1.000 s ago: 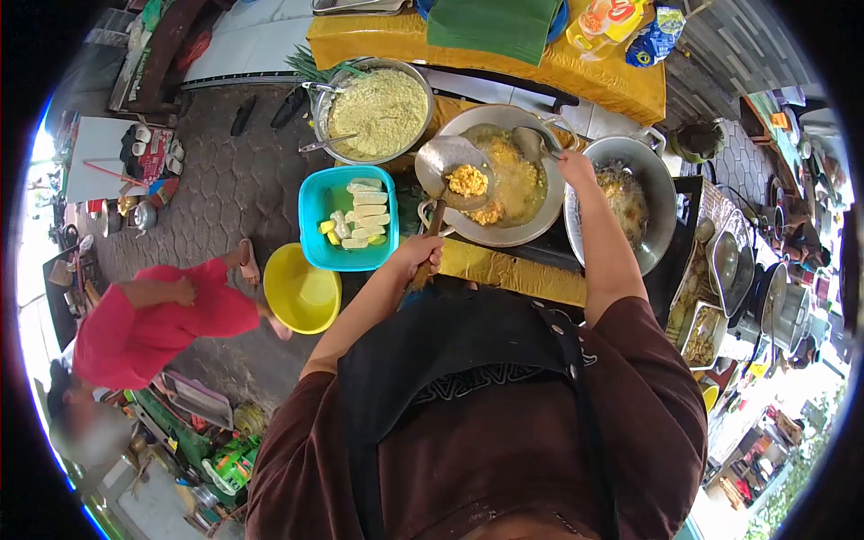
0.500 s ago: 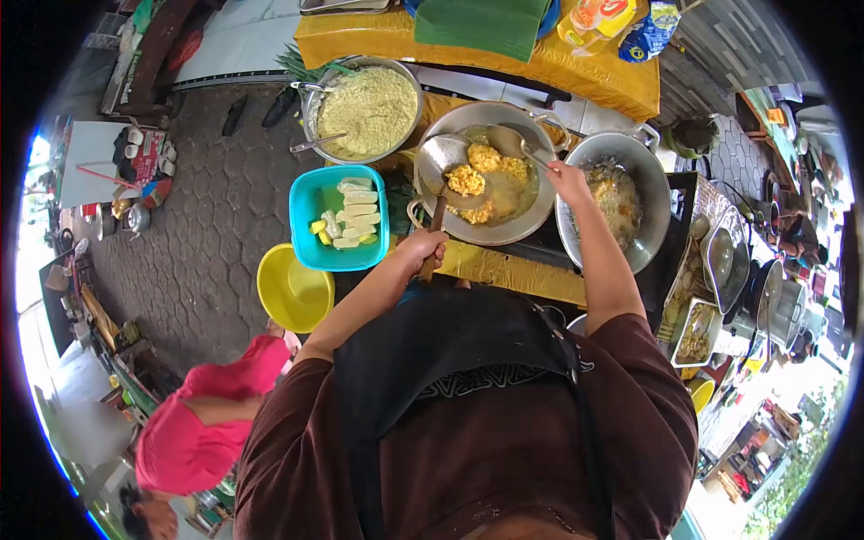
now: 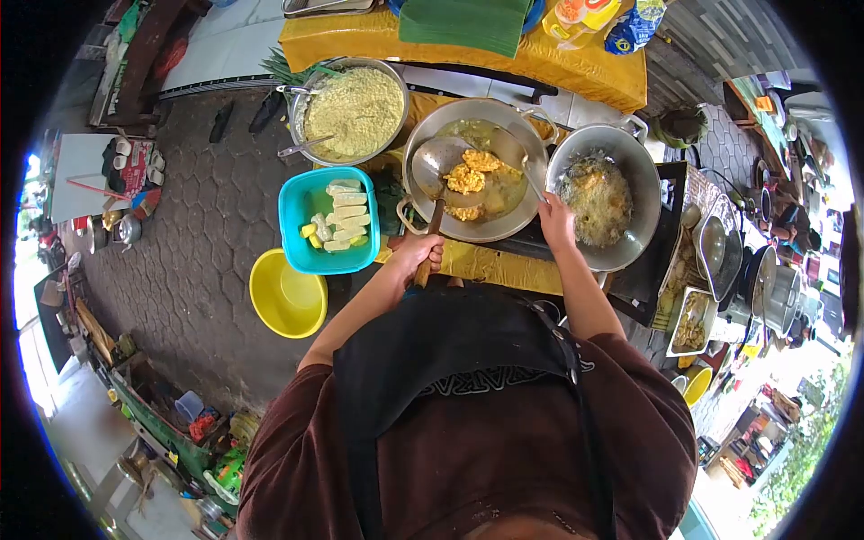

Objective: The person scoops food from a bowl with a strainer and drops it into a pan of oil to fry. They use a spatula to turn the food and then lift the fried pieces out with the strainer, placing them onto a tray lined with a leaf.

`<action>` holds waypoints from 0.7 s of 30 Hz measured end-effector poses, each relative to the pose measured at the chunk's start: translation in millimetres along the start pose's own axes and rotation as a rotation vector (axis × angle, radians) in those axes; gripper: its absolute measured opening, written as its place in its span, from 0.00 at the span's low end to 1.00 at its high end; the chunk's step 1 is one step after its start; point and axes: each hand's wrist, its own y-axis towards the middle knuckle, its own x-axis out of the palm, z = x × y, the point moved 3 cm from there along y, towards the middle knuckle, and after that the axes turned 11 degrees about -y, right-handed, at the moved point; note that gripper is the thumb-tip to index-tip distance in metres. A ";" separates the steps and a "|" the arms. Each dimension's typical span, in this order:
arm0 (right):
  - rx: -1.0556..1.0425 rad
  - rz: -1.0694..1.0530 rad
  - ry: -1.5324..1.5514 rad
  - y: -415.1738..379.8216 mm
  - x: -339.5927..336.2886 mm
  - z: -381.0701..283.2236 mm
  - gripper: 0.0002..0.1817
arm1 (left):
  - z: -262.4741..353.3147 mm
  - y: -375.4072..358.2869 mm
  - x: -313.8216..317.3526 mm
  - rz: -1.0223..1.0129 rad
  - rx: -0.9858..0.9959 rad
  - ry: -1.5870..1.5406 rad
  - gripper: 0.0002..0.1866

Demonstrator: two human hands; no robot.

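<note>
My left hand (image 3: 418, 251) is closed around the wooden handle of a skimmer (image 3: 438, 159), whose round metal head lies in the left side of a wide wok (image 3: 420, 220). My right hand (image 3: 556, 222) grips the thin metal handle of a spatula (image 3: 532, 178); its blade reaches into the same wok from the right. Golden fritters (image 3: 465, 179) sit in the oil between the two tools, against the skimmer's edge. Close to the right hand stands a second wok (image 3: 642, 236), where food fries in bubbling oil (image 3: 594, 200).
A basin of pale batter (image 3: 355, 112) stands behind a turquoise tub (image 3: 290, 216) holding pale blocks (image 3: 346, 211). The yellow basin (image 3: 288, 292) is nearer on the left. Banana leaf (image 3: 463, 25) covers part of the back table. Trays and pans (image 3: 693, 319) line the right.
My right hand has drawn back toward my body with the spatula, and the fritters sit closer together by the skimmer. A person in pink has left the lower left of the view.
</note>
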 end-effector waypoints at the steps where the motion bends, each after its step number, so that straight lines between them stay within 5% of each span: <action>1: 0.003 0.001 -0.003 -3.7 4.0 3.3 0.16 | -0.9 -1.5 1.8 0.002 0.003 0.011 0.09; 13: -0.161 0.096 -0.157 -65.8 -11.3 8.1 0.15 | -7.8 22.7 -27.6 0.094 0.137 0.134 0.06; 21: 0.037 0.221 -0.154 -66.9 -8.5 20.6 0.16 | -10.6 18.7 -34.3 0.154 0.205 0.261 0.08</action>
